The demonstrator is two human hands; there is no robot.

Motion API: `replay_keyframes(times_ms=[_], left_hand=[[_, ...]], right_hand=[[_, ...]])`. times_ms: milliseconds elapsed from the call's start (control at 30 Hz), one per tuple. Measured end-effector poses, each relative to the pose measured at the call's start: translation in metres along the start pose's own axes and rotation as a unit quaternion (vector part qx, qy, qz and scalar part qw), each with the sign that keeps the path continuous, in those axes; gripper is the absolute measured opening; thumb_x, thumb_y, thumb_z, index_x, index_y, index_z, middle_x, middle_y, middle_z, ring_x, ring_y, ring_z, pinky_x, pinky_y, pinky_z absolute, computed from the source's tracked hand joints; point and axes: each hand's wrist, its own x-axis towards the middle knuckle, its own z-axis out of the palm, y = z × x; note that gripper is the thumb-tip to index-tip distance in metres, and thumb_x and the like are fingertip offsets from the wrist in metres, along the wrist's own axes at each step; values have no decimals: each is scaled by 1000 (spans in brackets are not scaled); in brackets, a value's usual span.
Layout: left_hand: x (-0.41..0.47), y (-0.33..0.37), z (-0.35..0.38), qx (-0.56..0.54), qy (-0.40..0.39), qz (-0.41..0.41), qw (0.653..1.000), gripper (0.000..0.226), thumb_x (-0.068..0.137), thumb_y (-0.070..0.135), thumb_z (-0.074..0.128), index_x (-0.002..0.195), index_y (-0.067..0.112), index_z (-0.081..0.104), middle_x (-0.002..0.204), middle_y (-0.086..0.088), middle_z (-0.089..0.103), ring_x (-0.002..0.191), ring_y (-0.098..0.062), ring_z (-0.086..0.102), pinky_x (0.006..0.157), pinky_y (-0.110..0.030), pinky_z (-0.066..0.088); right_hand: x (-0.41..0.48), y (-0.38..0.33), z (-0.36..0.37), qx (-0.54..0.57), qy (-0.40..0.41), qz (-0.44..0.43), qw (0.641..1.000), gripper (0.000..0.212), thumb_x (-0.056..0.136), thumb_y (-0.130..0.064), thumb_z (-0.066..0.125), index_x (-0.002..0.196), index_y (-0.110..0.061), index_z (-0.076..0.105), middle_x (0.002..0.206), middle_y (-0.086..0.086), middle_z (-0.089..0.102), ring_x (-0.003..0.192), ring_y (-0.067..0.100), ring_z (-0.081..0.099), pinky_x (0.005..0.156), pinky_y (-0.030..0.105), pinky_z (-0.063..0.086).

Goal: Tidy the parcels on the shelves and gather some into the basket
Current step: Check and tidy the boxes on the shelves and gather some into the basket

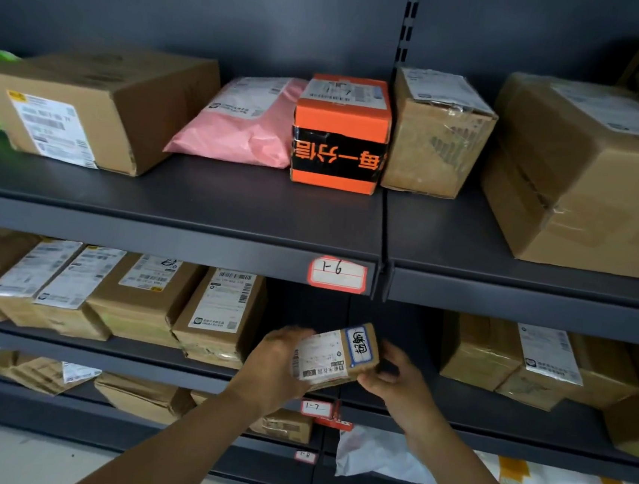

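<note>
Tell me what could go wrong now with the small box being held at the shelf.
1. The left hand and right hand grip the small box only by its ends, in the air in front of the shelf; a slip could drop it.
2. Pushed into the gap, it might bump the neighbouring box, which sits close to the shelf's front edge.

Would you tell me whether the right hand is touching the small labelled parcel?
Touching. The head view shows the right hand pinching the small labelled parcel at its right end.
</note>
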Motion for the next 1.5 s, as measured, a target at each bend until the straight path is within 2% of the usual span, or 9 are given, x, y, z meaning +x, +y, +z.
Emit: replay_keyframes(times_ms=[133, 400, 533, 633, 767, 1000, 1133, 1267, 1500], left_hand=[[3, -6, -3, 32, -22, 34, 999, 66, 79, 17, 73, 136, 26, 41, 132, 9, 47, 124, -6, 40, 99, -15, 37], [24, 10, 4, 56, -50, 125, 989, 74, 81, 18, 71, 145, 23, 32, 145, 7, 31, 134, -13, 24, 115, -29, 23], [34, 42, 25, -105, -66, 9, 992, 84, 77, 34, 76, 144, 19, 29, 144, 1, 28, 131, -17, 35, 112, -34, 31], [30, 72, 47, -298, -140, -76, 941, 52, 81, 30, 72, 124, 20, 45, 130, -1, 54, 108, -14, 59, 96, -37, 49], [20, 108, 70, -440, -165, -179, 864, 24, 88, 28, 63, 108, 20, 53, 117, -6, 64, 105, -18, 62, 84, -36, 54], [22, 141, 102, -505, -68, -352, 785, 66, 74, 39, 78, 118, 14, 35, 100, -14, 65, 79, -24, 69, 57, -38, 58], [42, 118, 96, -415, 21, -329, 848, 65, 71, 31, 78, 122, 12, 44, 100, -10, 66, 80, -24, 67, 59, -34, 56], [58, 87, 70, -242, 59, -269, 930, 69, 70, 40, 74, 125, 8, 45, 108, -9, 63, 91, -27, 62, 76, -35, 51], [56, 50, 47, -122, 56, -258, 957, 61, 85, 51, 57, 127, 9, 46, 115, -12, 62, 99, -29, 61, 83, -35, 48]], right_hand=[[2, 1, 4, -113, 3, -39, 993, 92, 75, 2, 74, 145, -34, 27, 134, -4, 42, 119, 10, 47, 99, 32, 46], [-17, 19, -13, -97, 79, -67, 990, 72, 62, 3, 83, 104, -41, 45, 110, -8, 61, 108, 12, 59, 93, 34, 52], [-35, 29, -32, -74, 185, -90, 976, 59, 63, -9, 87, 108, -28, 53, 104, -7, 63, 96, 6, 63, 82, 24, 55], [-50, 43, -48, -158, 264, -113, 945, 61, 62, -21, 86, 112, -22, 53, 106, -6, 55, 91, 5, 58, 78, 24, 51], [-67, 61, -62, -258, 298, -142, 908, 56, 64, -25, 85, 109, -21, 52, 103, -5, 54, 91, 13, 53, 72, 24, 43], [-68, 69, -73, -404, 274, -223, 844, 75, 46, -33, 87, 109, -26, 47, 105, -1, 63, 84, 20, 59, 70, 26, 51], [-51, 67, -90, -394, 171, -193, 882, 80, 73, -32, 78, 140, -31, 35, 144, -5, 35, 126, 18, 39, 103, 28, 38], [-23, 48, -115, -409, 258, -146, 863, 74, 85, -34, 66, 146, -22, 27, 151, 2, 26, 137, 23, 26, 111, 34, 31], [26, 18, -109, -553, 238, -19, 798, 69, 91, -63, 36, 148, -31, 13, 157, 13, 2, 142, 42, 2, 115, 54, 10]])
